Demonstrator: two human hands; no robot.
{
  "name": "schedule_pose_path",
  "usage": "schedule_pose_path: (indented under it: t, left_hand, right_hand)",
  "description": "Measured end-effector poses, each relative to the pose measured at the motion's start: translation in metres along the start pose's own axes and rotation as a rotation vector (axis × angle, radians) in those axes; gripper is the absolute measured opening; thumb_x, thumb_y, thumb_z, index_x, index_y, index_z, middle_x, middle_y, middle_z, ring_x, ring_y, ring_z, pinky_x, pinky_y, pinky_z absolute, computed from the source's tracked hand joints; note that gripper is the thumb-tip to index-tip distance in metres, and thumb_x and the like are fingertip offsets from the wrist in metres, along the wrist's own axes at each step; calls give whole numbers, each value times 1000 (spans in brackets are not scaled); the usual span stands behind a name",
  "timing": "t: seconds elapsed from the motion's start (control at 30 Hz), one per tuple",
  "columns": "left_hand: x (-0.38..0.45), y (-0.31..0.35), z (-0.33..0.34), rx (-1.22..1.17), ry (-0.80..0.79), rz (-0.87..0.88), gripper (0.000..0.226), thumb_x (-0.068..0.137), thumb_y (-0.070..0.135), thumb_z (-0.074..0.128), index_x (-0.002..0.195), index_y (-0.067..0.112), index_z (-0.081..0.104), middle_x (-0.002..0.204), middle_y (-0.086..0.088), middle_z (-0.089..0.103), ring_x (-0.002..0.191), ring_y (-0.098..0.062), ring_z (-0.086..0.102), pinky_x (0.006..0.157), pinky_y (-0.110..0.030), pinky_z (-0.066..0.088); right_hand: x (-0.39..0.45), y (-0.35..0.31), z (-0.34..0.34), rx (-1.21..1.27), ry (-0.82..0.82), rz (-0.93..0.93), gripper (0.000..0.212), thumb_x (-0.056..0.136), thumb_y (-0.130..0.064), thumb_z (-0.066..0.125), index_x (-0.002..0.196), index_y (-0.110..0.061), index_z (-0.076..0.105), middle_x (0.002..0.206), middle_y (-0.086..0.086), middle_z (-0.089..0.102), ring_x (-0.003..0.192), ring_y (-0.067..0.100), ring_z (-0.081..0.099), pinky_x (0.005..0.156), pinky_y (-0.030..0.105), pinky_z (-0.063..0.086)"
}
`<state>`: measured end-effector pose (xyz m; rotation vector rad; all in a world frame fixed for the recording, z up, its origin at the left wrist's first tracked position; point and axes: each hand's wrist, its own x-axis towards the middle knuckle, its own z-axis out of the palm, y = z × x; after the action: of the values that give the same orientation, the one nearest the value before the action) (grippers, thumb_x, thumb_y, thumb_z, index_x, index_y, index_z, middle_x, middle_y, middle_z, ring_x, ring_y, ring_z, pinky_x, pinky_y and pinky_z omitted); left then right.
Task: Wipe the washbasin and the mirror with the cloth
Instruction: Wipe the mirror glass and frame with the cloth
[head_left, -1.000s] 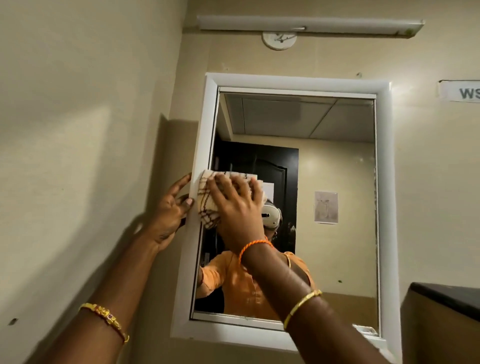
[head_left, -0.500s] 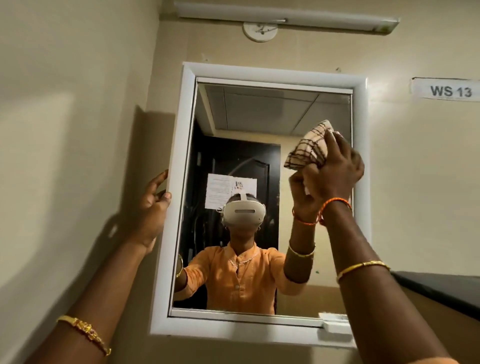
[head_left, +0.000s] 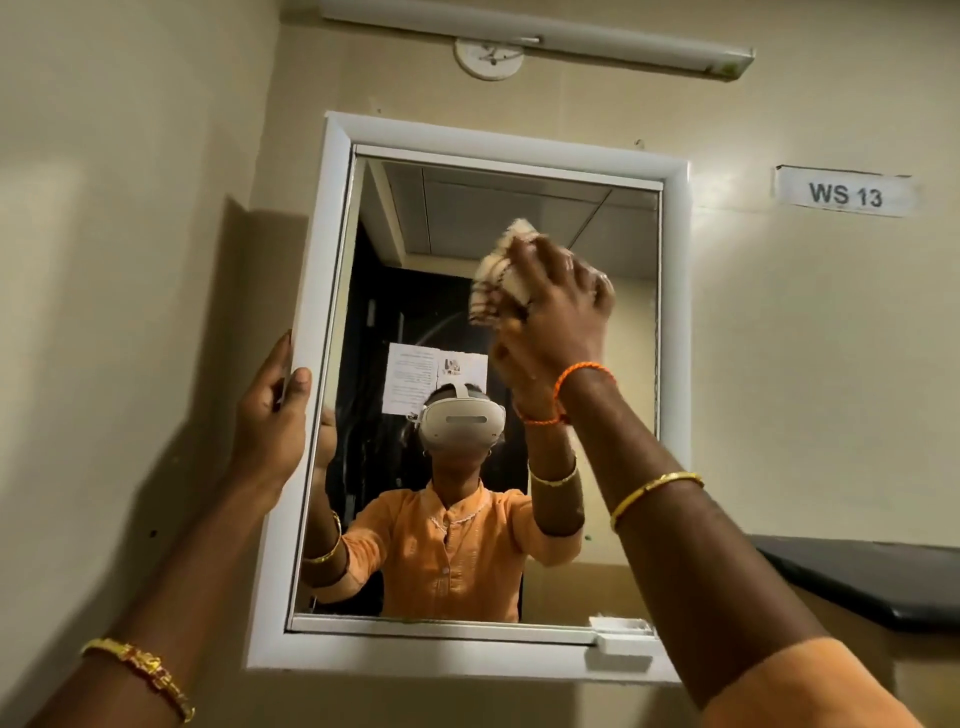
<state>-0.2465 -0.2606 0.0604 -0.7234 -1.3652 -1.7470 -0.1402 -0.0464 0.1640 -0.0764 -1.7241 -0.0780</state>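
Right fingers (head_left: 545, 270) clutch one cloth (head_left: 496, 275) against one mirror (head_left: 519, 208) — left fingers (head_left: 298, 384) grip its frame.

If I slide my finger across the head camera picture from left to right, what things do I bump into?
Left hand → mirror's white frame → cloth → right hand → WS 13 sign.

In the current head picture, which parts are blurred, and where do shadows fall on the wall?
Head view: the cloth and right hand are smeared by motion; the left hand on the mirror frame looks sharp; the frame casts a broad shadow on the wall to its left; edges bend slightly from the wide lens.
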Motion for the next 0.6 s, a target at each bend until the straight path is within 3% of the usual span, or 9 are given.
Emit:
schedule_pose_path:
  t: [0.1, 0.13, 0.23, 0.37, 0.47, 0.53, 0.6]
  left_hand:
    - [0, 0, 1, 16, -9, 15, 41, 100, 15, 40, 140, 25, 39, 127, 5, 58, 95, 10, 61, 84, -10, 50]
    - [0, -1, 1, 24, -1, 24, 42, 100, 15, 39, 141, 22, 38, 130, 6, 55, 100, 13, 59, 89, -10, 48]
    - [2, -5, 1, 60, 14, 39, 45, 99, 17, 40, 144, 18, 36, 147, 0, 42, 133, -12, 43, 111, -29, 35]
    - [3, -7, 0, 55, -1, 34, 45, 99, 19, 40, 144, 22, 35, 149, 1, 40, 135, -16, 41, 111, -31, 35]
    - [3, -8, 1, 59, 5, 45, 46, 99, 19, 40, 145, 21, 34, 150, 0, 39, 135, -15, 40, 106, -20, 35]
    - [4, -9, 2, 72, 6, 35, 46, 100, 18, 40, 145, 21, 34, 150, 1, 39, 129, -9, 43, 92, -2, 38]
    - [3, -10, 1, 69, -3, 30, 46, 100, 18, 40, 145, 22, 34, 148, 4, 39, 125, -7, 46, 83, 3, 38]
  right_hand:
    - [15, 32, -20, 28, 11, 217, 60, 86, -38, 53, 142, -37, 32, 152, -3, 29, 136, 25, 27, 109, 43, 17]
    - [14, 44, -24, 37, 25, 271, 58, 86, -38, 53, 141, -36, 34, 151, -3, 30, 135, 25, 28, 108, 43, 18]
    - [-15, 64, -27, 12, 87, 304, 58, 84, -39, 48, 141, -32, 36, 148, -1, 35, 132, 28, 31, 105, 44, 22]
    - [-96, 62, -10, 36, 147, 327, 65, 81, -41, 42, 143, -25, 35, 148, 4, 37, 130, 30, 34, 102, 46, 25]
    - [-130, 54, 6, 26, 176, 359, 64, 80, -39, 43, 142, -24, 36, 147, 6, 40, 129, 30, 36, 101, 50, 27]
    - [-121, 53, 10, 45, 182, 382, 64, 80, -38, 45, 142, -24, 37, 147, 6, 40, 129, 30, 36, 102, 51, 27]
    - [-98, 52, 9, 66, 182, 397, 65, 79, -39, 45, 142, -24, 36, 148, 6, 37, 130, 30, 33, 103, 49, 25]
